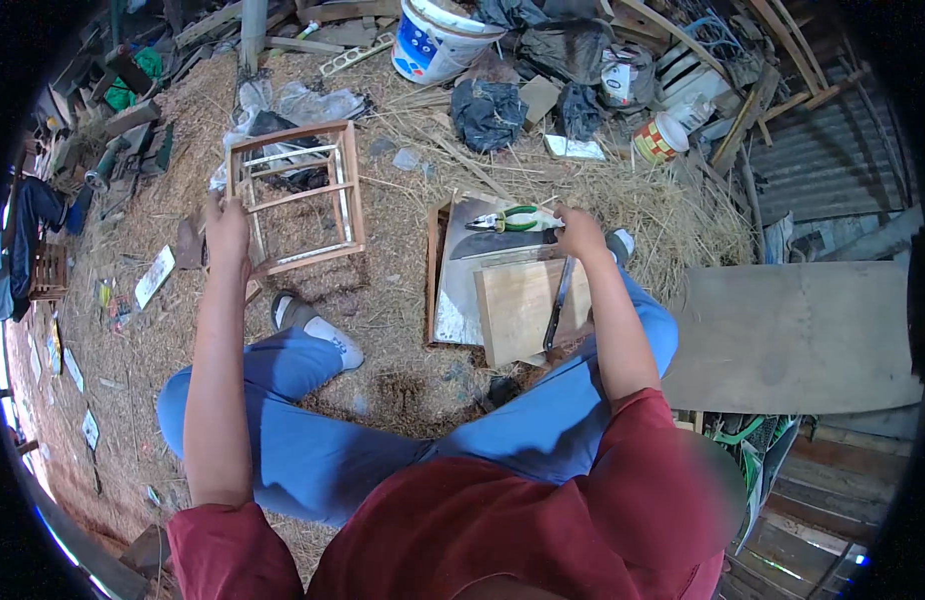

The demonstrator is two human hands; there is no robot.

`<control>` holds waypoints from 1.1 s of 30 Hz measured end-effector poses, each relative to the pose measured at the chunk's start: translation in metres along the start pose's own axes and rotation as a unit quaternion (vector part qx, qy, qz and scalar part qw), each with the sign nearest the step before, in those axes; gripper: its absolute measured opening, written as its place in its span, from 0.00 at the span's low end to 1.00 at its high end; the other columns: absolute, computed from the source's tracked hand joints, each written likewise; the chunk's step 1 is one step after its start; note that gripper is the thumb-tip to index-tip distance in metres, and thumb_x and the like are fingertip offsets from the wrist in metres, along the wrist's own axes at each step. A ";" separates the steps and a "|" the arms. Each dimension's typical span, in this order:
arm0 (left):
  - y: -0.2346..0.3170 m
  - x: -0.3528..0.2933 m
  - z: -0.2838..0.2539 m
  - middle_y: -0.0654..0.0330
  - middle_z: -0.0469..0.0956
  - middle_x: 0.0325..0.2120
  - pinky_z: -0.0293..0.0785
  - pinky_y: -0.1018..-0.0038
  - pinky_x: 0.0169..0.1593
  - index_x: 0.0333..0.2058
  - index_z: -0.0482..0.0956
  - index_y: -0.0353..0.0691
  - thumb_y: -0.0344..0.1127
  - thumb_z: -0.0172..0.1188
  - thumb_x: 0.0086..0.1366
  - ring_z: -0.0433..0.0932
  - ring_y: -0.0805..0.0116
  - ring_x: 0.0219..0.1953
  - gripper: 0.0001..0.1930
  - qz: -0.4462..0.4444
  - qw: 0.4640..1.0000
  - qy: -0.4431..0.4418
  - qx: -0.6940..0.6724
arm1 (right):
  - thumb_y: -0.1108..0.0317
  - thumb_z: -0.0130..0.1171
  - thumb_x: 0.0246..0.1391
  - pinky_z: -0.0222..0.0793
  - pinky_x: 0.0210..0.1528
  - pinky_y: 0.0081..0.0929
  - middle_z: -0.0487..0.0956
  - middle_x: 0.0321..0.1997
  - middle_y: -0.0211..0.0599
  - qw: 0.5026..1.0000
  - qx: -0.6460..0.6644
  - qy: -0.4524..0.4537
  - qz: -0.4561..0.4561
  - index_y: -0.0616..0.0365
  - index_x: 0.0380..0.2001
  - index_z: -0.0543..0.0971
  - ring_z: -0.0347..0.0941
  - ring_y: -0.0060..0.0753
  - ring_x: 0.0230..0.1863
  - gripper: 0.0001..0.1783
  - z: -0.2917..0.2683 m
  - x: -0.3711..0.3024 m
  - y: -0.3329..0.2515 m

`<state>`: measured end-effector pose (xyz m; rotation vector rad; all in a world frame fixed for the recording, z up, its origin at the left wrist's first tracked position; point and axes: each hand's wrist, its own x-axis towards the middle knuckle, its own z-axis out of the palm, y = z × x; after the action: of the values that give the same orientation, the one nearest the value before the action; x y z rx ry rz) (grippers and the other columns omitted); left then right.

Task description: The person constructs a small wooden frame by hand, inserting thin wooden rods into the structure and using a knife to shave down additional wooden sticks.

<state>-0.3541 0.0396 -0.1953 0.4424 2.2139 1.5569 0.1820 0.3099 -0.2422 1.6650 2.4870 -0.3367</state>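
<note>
My left hand (227, 238) is closed around the left side of a rectangular wooden frame (355, 195), which has slats across its inside and is tilted up over the ground. My right hand (581, 235) has its fingers bent in at the handle ends of green-handled pliers (503, 219), whose jaws point left. Beneath the pliers is a shiny metal sheet (456, 295) on a wooden box or frame. A pale wooden board (515, 310) overlaps the sheet, and a long dark knife-like tool (557, 310) lies across that board, below my right hand.
Wood shavings and straw (663, 215) cover the ground around my bent legs. A white-and-blue bucket (438, 45), black plastic bags (488, 112) and a small paint tub (661, 138) stand farther off. To my right lies a flat grey-brown panel (783, 335). Scrap wood (133, 118) is piled at far left.
</note>
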 end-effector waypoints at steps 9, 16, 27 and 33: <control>0.032 -0.041 0.034 0.37 0.70 0.66 0.59 0.60 0.73 0.70 0.64 0.30 0.42 0.62 0.71 0.66 0.46 0.71 0.35 0.230 0.958 0.020 0.172 | 0.73 0.67 0.47 0.71 0.55 0.53 0.83 0.45 0.40 0.986 -0.030 0.108 -0.123 0.51 0.43 0.83 0.79 0.49 0.53 0.16 0.048 -0.012 0.026; 0.081 -0.138 0.072 0.52 0.76 0.62 0.62 0.68 0.70 0.60 0.76 0.34 0.38 0.59 0.75 0.71 0.62 0.65 0.20 0.153 0.954 -0.182 0.181 | 0.72 0.70 0.43 0.62 0.62 0.50 0.83 0.45 0.36 0.983 0.031 0.107 -0.147 0.49 0.42 0.84 0.78 0.44 0.54 0.18 0.051 0.003 0.025; 0.102 -0.165 0.125 0.53 0.81 0.51 0.69 0.69 0.62 0.53 0.80 0.35 0.34 0.60 0.74 0.77 0.62 0.56 0.13 -0.023 0.951 -0.289 0.106 | 0.69 0.72 0.35 0.62 0.66 0.59 0.80 0.38 0.38 0.979 0.057 -0.032 -0.194 0.51 0.37 0.82 0.79 0.47 0.49 0.20 -0.012 0.014 0.008; 0.122 -0.218 0.117 0.51 0.81 0.50 0.71 0.67 0.60 0.51 0.81 0.36 0.32 0.62 0.71 0.79 0.59 0.56 0.12 0.069 0.962 -0.253 0.076 | 0.67 0.72 0.37 0.74 0.49 0.49 0.81 0.36 0.43 0.965 0.065 -0.024 -0.253 0.53 0.43 0.81 0.80 0.52 0.42 0.24 -0.041 -0.007 0.023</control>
<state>-0.1029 0.0726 -0.0853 0.9434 1.9317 1.1689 0.2071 0.3224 -0.2040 1.0091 2.8756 -0.5927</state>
